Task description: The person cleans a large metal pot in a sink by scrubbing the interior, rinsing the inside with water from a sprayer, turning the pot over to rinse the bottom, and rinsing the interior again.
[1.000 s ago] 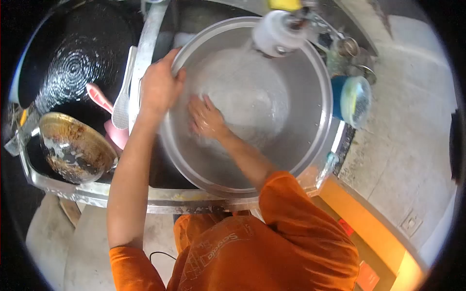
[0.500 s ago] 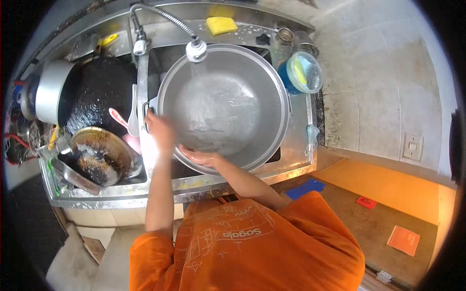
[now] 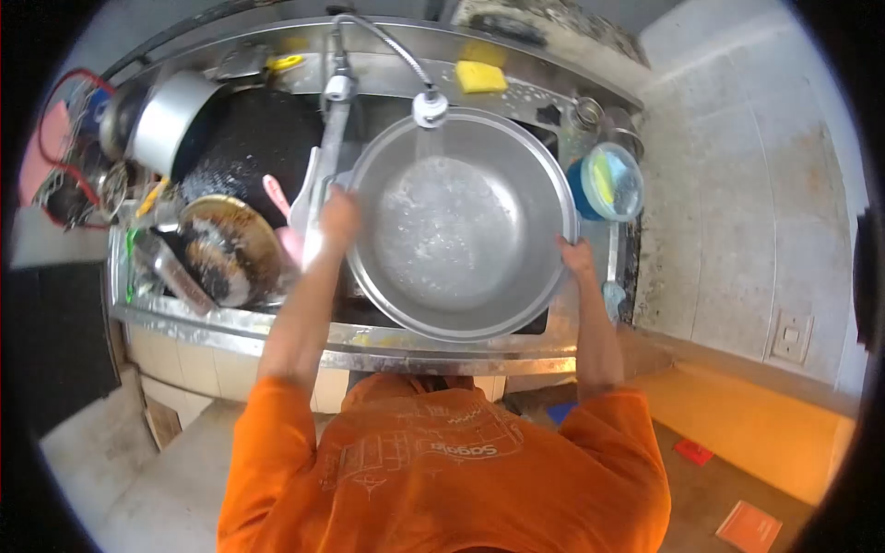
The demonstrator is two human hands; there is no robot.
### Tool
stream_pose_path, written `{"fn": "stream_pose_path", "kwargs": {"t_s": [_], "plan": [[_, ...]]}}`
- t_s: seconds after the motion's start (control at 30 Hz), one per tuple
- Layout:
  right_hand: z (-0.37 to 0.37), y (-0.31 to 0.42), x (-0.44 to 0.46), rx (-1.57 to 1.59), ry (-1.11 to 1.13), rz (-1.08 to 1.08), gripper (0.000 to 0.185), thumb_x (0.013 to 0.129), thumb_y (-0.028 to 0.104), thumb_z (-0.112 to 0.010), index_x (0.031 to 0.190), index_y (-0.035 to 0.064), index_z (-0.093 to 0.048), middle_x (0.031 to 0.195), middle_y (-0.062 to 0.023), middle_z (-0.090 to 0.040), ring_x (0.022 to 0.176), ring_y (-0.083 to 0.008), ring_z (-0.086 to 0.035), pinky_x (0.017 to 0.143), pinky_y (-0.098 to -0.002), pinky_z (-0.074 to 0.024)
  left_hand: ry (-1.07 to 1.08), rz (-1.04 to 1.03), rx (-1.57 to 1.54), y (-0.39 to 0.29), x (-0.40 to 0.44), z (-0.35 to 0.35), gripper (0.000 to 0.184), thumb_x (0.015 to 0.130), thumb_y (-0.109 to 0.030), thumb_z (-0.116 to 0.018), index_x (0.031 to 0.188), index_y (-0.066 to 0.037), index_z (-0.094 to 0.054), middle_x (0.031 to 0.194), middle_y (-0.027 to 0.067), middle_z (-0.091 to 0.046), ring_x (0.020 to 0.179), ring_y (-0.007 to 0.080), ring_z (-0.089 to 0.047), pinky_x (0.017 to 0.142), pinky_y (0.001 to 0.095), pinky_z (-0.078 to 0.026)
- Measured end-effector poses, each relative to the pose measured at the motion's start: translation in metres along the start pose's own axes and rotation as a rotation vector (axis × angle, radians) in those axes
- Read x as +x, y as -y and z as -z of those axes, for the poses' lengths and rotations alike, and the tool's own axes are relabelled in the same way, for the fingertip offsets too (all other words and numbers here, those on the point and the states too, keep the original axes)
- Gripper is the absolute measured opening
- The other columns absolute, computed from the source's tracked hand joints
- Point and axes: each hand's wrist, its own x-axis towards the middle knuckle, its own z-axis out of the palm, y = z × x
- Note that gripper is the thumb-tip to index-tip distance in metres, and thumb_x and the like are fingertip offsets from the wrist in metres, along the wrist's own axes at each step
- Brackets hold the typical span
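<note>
A large grey metal pot (image 3: pixel 433 304) rests over the right sink basin, with water in its bottom. Above its far left rim, the white head of the faucet (image 3: pixel 430 109) pours water into it. My left hand (image 3: pixel 340 219), slightly blurred, is closed around the handle on the pot's left side. On the opposite side, my right hand (image 3: pixel 577 255) grips the pot's right handle, which is mostly hidden by the fingers.
Left of the pot, the other basin holds a dark pan (image 3: pixel 267 129), a scorched pan (image 3: pixel 230 244) and a silver pot (image 3: pixel 175 120). A yellow sponge (image 3: pixel 481 77) lies on the back ledge. A blue tub (image 3: pixel 608 182) stands at the right, near the tiled wall (image 3: pixel 719 184).
My right hand has moved from the pot's near left inside to its right handle. The left hand stays at the left handle. The camera view has shifted, and the water looks more stirred.
</note>
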Motion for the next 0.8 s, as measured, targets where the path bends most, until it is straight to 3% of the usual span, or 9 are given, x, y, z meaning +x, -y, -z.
{"fn": "stream_pose_path", "kwargs": {"t_s": [0.1, 0.13, 0.23, 0.27, 0.33, 0.47, 0.6, 0.67, 0.8], "plan": [[0.033, 0.009, -0.018, 0.057, -0.049, 0.037, 0.061, 0.082, 0.053, -0.062, 0.102, -0.0045, -0.066, 0.092, -0.0171, -0.068, 0.086, -0.0258, -0.064, 0.077, -0.0397, -0.0477, 0.092, 0.134, 0.048, -0.068, -0.005, 0.111, 0.038, 0.095, -0.032, -0.044, 0.12, -0.003, -0.042, 0.1, 0.0284, -0.062, 0.091, 0.0445, -0.062, 0.079, 0.0523, -0.048], [0.064, 0.026, -0.046, 0.135, 0.013, 0.017, 0.06, 0.084, 0.053, -0.06, 0.102, -0.0035, -0.067, 0.091, -0.0135, -0.067, 0.082, -0.0222, -0.062, 0.075, -0.0386, -0.0473, 0.102, 0.159, 0.047, -0.062, -0.003, 0.111, 0.038, 0.095, -0.032, -0.044, 0.12, -0.003, -0.042, 0.1, 0.0284, -0.062, 0.091, 0.0445, -0.062, 0.079, 0.0523, -0.048], [0.137, 0.107, -0.123, 0.364, -0.088, 0.26, 0.059, 0.09, 0.052, -0.053, 0.118, 0.0004, -0.057, 0.105, -0.0088, -0.063, 0.096, -0.0171, -0.056, 0.085, -0.0296, -0.0414, 0.05, 0.068, -0.158, -0.051, 0.037, 0.118, 0.038, 0.094, -0.032, -0.044, 0.117, -0.001, -0.045, 0.102, 0.0283, -0.062, 0.098, 0.0451, -0.059, 0.086, 0.0512, -0.046], [0.154, 0.129, -0.144, 0.462, -0.169, 0.372, 0.059, 0.09, 0.052, -0.052, 0.123, 0.0028, -0.055, 0.109, -0.008, -0.061, 0.1, -0.0162, -0.054, 0.087, -0.0292, -0.0399, 0.134, 0.027, -0.137, -0.051, 0.04, 0.123, 0.04, 0.094, -0.031, -0.044, 0.119, 0.0, -0.046, 0.104, 0.0279, -0.062, 0.101, 0.0449, -0.059, 0.087, 0.0505, -0.046], [0.198, 0.16, -0.152, 0.366, -0.223, 0.57, 0.058, 0.09, 0.051, -0.052, 0.128, 0.0075, -0.051, 0.107, -0.007, -0.061, 0.093, -0.0165, -0.057, 0.081, -0.0284, -0.043, 0.288, -0.054, -0.099, -0.048, 0.049, 0.124, 0.041, 0.094, -0.03, -0.044, 0.12, 0.0, -0.048, 0.106, 0.0272, -0.062, 0.103, 0.0439, -0.058, 0.088, 0.0494, -0.046], [0.246, 0.281, -0.16, 0.181, -0.173, 0.74, 0.064, 0.086, 0.045, -0.063, 0.132, 0.005, -0.044, 0.089, -0.0038, -0.063, 0.066, -0.0071, -0.049, 0.06, -0.021, -0.0399, 0.495, -0.137, -0.14, -0.053, 0.004, 0.083, 0.04, 0.093, -0.03, -0.044, 0.119, 0.0, -0.05, 0.107, 0.0255, -0.062, 0.102, 0.0407, -0.058, 0.087, 0.0475, -0.046], [0.194, 0.399, -0.158, -0.11, -0.19, 0.819, 0.067, 0.082, 0.042, -0.07, 0.129, 0.002, -0.044, 0.083, -0.0027, -0.063, 0.063, -0.0047, -0.043, 0.06, -0.0209, -0.038, 0.734, -0.159, -0.361, -0.077, -0.077, 0.005, 0.04, 0.092, -0.029, -0.044, 0.117, 0.001, -0.052, 0.107, 0.0238, -0.063, 0.102, 0.0375, -0.059, 0.087, 0.0457, -0.046], [0.174, 0.429, -0.14, -0.418, -0.304, 0.827, 0.065, 0.077, 0.042, -0.075, 0.124, 0.0059, -0.048, 0.086, -0.004, -0.063, 0.073, -0.0097, -0.054, 0.067, -0.0245, -0.0437, 0.831, -0.178, -0.487, -0.099, -0.11, -0.031, 0.039, 0.091, -0.028, -0.044, 0.116, 0.001, -0.053, 0.107, 0.023, -0.063, 0.101, 0.0359, -0.059, 0.087, 0.0447, -0.046], [0.154, 0.459, -0.135, -0.51, -0.152, 0.927, 0.062, 0.078, 0.041, -0.075, 0.12, 0.0034, -0.048, 0.084, -0.0046, -0.063, 0.076, -0.01, -0.054, 0.076, -0.024, -0.0431, 0.932, -0.26, -0.698, -0.14, -0.143, -0.078, 0.039, 0.09, -0.028, -0.044, 0.115, 0.001, -0.056, 0.108, 0.0213, -0.063, 0.101, 0.0327, -0.06, 0.086, 0.0429, -0.046]]}}
